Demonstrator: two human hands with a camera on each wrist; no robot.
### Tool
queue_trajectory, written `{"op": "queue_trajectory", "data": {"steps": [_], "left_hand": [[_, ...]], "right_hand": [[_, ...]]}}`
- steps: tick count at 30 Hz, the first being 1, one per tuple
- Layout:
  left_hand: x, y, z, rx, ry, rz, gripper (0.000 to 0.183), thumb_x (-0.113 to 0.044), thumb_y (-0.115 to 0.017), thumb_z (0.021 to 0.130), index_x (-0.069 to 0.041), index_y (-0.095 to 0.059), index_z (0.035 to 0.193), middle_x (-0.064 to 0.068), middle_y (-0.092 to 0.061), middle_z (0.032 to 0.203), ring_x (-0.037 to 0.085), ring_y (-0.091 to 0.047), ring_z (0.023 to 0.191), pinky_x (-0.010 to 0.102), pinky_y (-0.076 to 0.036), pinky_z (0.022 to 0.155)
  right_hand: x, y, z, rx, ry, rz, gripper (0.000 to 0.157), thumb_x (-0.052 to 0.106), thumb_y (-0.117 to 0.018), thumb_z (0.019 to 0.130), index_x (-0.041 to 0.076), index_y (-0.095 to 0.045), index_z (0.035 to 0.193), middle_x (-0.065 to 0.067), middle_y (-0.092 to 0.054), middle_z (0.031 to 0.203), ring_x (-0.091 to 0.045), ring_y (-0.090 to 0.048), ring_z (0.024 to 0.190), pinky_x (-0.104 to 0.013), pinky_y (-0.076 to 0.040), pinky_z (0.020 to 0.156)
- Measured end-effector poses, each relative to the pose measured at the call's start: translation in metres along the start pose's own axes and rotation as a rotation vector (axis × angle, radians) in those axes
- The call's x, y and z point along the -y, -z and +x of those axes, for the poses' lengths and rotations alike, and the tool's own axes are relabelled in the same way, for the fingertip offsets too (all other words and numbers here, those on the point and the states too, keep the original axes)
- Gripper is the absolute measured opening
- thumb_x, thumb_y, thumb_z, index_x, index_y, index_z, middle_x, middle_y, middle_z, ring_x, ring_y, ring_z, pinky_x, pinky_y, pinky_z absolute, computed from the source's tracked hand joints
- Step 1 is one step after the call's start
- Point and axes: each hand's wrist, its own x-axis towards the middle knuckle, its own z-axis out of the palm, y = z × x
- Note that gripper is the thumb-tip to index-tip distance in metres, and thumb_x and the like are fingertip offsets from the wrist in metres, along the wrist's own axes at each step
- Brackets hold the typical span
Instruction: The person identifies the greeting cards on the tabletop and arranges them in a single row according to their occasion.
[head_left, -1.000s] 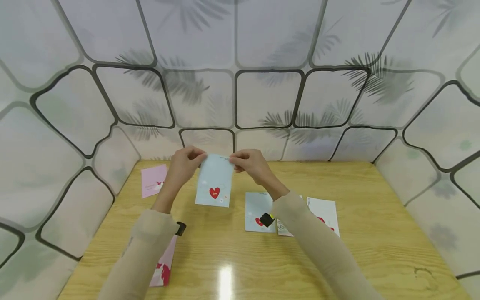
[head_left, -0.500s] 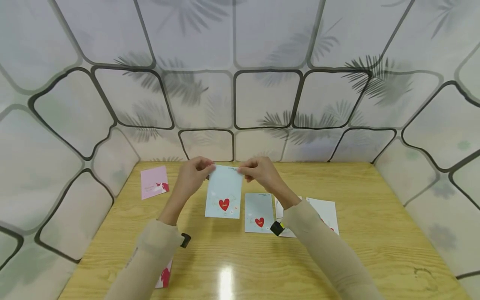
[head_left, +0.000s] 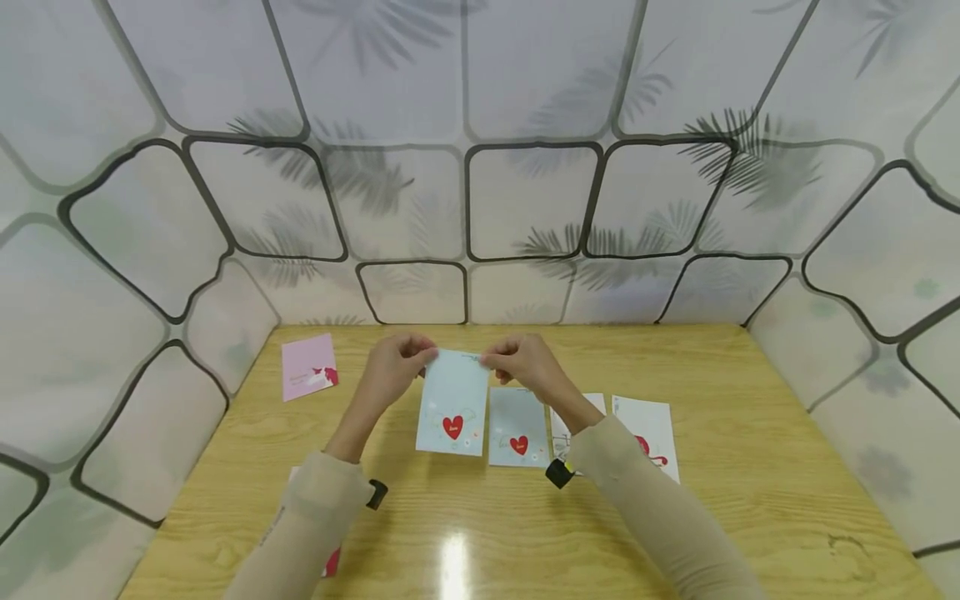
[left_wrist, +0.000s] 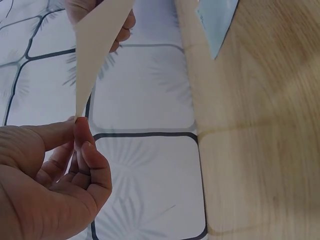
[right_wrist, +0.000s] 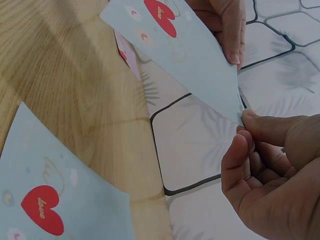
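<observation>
A light blue card (head_left: pixel 454 396) with a red heart is held above the table by its two top corners. The left hand (head_left: pixel 397 367) pinches the top left corner between thumb and fingers. At the top right corner, the right hand (head_left: pixel 528 364) pinches it the same way. The plain back of the held card (left_wrist: pixel 92 45) faces the left wrist camera. A matching blue heart card (head_left: pixel 517 429) lies on the table just to the right of the held one. In the right wrist view, that lying card (right_wrist: pixel 55 190) shows its heart at lower left.
Right of the blue card lie a white card (head_left: pixel 588 406), partly under the right sleeve, and another white card (head_left: pixel 647 425) with a red print. A pink card (head_left: pixel 309 367) lies at the back left. Another card (head_left: pixel 332 562) is mostly hidden by the left sleeve. The patterned wall (head_left: pixel 517 292) borders the wooden table (head_left: pixel 465 517).
Both hands have brought the held blue card right and downward, so it now hangs close beside the matching card on the table. The cards on the table stay in place.
</observation>
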Motion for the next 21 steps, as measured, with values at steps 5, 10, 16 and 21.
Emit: {"op": "queue_trajectory", "data": {"steps": [5,10,16,21], "left_hand": [[0.011,-0.005,0.0,0.004,0.041,0.025,0.013,-0.013,-0.069,0.101,-0.001,-0.072,0.106,0.01,-0.07,0.089,0.025,-0.067,0.076,0.036,-0.057,0.071],[0.02,-0.009,0.0,0.016,0.08,0.043,0.014,-0.012,-0.069,0.1,0.0,-0.072,0.107,0.01,-0.071,0.09,0.019,-0.066,0.072,0.034,-0.057,0.07],[0.032,-0.014,0.002,0.021,0.109,0.061,0.015,-0.011,-0.069,0.1,0.002,-0.071,0.106,0.011,-0.07,0.088,0.019,-0.066,0.071,0.024,-0.051,0.061],[0.041,-0.018,0.007,0.021,0.139,0.071,0.015,-0.012,-0.069,0.1,0.001,-0.071,0.107,0.011,-0.07,0.09,0.02,-0.066,0.073,0.024,-0.05,0.062]], "right_hand": [[-0.012,-0.006,0.001,0.01,-0.007,0.002,0.012,0.014,-0.078,0.094,0.002,-0.079,0.096,-0.024,-0.07,0.087,-0.014,-0.059,0.064,-0.029,-0.058,0.066],[-0.024,-0.011,0.004,0.017,-0.014,-0.017,0.011,0.014,-0.078,0.094,0.004,-0.08,0.096,-0.026,-0.07,0.091,-0.014,-0.059,0.063,-0.031,-0.058,0.067],[-0.034,-0.017,0.009,-0.009,-0.034,-0.052,0.009,0.014,-0.079,0.093,0.005,-0.081,0.092,-0.024,-0.071,0.087,-0.013,-0.057,0.059,-0.044,-0.059,0.07],[-0.04,-0.023,0.014,-0.041,-0.045,-0.079,0.008,0.011,-0.08,0.091,0.004,-0.081,0.09,-0.015,-0.07,0.078,-0.013,-0.055,0.056,-0.038,-0.056,0.063]]}}
